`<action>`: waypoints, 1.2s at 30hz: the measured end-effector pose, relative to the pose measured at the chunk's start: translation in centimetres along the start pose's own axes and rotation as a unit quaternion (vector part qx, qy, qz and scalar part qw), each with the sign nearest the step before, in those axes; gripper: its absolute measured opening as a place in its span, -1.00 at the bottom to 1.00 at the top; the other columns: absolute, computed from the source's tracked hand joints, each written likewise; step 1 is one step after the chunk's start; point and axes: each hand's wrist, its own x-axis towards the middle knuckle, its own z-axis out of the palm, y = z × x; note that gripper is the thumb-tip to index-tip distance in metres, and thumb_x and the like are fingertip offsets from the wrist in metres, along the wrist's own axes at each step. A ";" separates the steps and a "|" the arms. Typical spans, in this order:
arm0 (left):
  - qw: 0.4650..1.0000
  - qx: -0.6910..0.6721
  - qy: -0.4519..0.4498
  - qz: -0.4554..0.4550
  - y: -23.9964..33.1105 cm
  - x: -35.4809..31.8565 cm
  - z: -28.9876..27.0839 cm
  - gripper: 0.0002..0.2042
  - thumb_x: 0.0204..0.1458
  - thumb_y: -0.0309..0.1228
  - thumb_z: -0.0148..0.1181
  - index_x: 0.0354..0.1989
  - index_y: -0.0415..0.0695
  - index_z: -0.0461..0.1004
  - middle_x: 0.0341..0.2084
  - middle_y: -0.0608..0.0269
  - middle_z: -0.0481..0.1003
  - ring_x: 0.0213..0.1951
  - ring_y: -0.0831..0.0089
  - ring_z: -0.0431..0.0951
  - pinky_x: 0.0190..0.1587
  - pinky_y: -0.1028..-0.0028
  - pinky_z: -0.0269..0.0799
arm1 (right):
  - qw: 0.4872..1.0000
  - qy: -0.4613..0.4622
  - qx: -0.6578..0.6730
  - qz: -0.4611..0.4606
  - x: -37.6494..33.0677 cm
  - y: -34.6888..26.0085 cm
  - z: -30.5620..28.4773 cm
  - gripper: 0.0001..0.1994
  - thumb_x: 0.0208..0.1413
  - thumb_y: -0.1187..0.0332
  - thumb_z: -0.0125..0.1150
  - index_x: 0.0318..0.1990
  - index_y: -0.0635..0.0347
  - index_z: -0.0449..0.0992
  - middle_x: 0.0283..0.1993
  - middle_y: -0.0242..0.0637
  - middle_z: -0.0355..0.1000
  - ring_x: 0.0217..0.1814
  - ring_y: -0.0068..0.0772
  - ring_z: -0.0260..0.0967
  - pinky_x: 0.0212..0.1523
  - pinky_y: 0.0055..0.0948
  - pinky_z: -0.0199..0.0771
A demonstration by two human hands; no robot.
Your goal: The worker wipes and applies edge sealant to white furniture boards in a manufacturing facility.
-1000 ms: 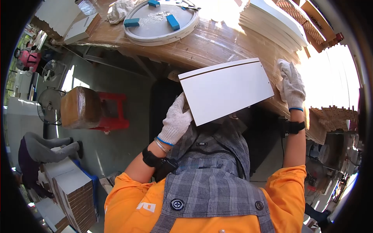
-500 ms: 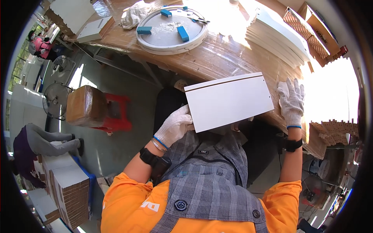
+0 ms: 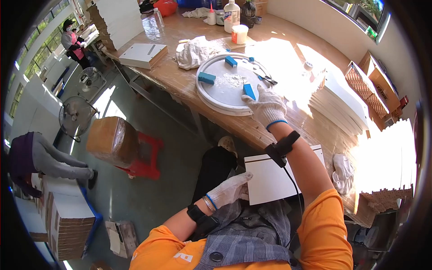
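Note:
My left hand [image 3: 230, 191], in a white knit glove, grips the left edge of a white rectangular panel [image 3: 267, 182]. This panel has a dark groove near its far edge and rests over my lap, partly hidden by my right forearm. My gloved right hand [image 3: 268, 107] reaches over the near right rim of a round white tray [image 3: 211, 102]. Its thumb and forefinger are apart, close around a blue block [image 3: 249, 92]; whether they touch it is unclear. Two larger blue blocks, a small blue piece [image 3: 251, 59], white flakes and a dark-handled tool [image 3: 269, 80] also lie on the tray.
White panels [image 3: 339, 101] are stacked to the right, with a crumpled glove or cloth [image 3: 343, 174] nearer me. Bottles [image 3: 231, 17] and a tub [image 3: 239, 34] stand at the back. A carton [image 3: 112, 140] sits on a red stool [image 3: 146, 155] at left. Two other people are farther left.
My right hand has left the table's right side and reached forward to the blue block on the tray. The panel in my left hand is lower toward my lap. The view has shifted.

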 end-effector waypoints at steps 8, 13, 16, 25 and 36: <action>0.996 0.074 -0.037 -0.009 0.5 1.7 0.6 -0.34 0.11 0.08 0.04 0.20 -0.23 0.23 -0.05 0.04 0.45 -0.03 0.21 0.50 -0.15 0.12 0.55 | 0.998 0.016 0.048 0.035 0.9 1.6 1.5 -0.55 0.08 0.01 0.15 -0.16 0.29 0.53 -0.17 -0.06 0.48 -0.12 -0.13 0.45 -0.06 -0.26 0.44; 0.995 0.097 -0.027 -0.019 1.5 0.0 2.7 -0.35 0.09 0.06 0.11 0.18 -0.23 0.28 0.03 0.02 0.42 -0.02 0.19 0.47 -0.01 0.13 0.45 | 0.801 -0.119 0.584 0.058 -7.9 5.4 -2.7 -0.68 0.24 0.25 0.05 0.01 0.30 0.34 -0.28 -0.27 0.39 -0.40 -0.56 0.36 -0.35 -0.56 0.45; 0.987 0.160 -0.012 0.012 0.0 1.1 3.0 -0.38 0.11 0.02 0.07 0.17 -0.26 0.26 -0.08 0.02 0.47 -0.07 0.20 0.52 -0.18 0.12 0.57 | 0.777 -0.111 0.617 0.062 -14.4 8.7 -6.2 -0.66 0.25 0.22 0.03 0.05 0.27 0.30 -0.27 -0.28 0.37 -0.43 -0.57 0.32 -0.41 -0.56 0.40; 0.987 0.075 0.041 0.133 -0.1 0.1 8.3 -0.58 0.13 -0.25 0.16 0.06 -0.26 0.32 -0.24 0.16 0.52 -0.30 0.43 0.59 -0.36 0.48 0.56 | 0.557 -0.015 0.819 0.136 -27.3 15.6 -7.6 -0.60 0.26 0.00 -0.03 -0.06 0.19 0.33 -0.48 -0.40 0.24 -0.55 -0.57 0.13 -0.60 -0.58 0.14; 0.927 0.249 0.192 0.204 -1.6 -1.3 15.4 -0.60 0.11 -0.29 0.18 -0.02 -0.35 0.34 -0.32 0.13 0.50 -0.42 0.44 0.59 -0.49 0.54 0.56 | 0.221 -0.044 0.963 0.145 -32.3 15.5 -4.4 -0.53 0.19 0.00 0.04 0.01 0.25 0.42 -0.01 -0.04 0.39 -0.24 -0.24 0.41 -0.26 -0.35 0.44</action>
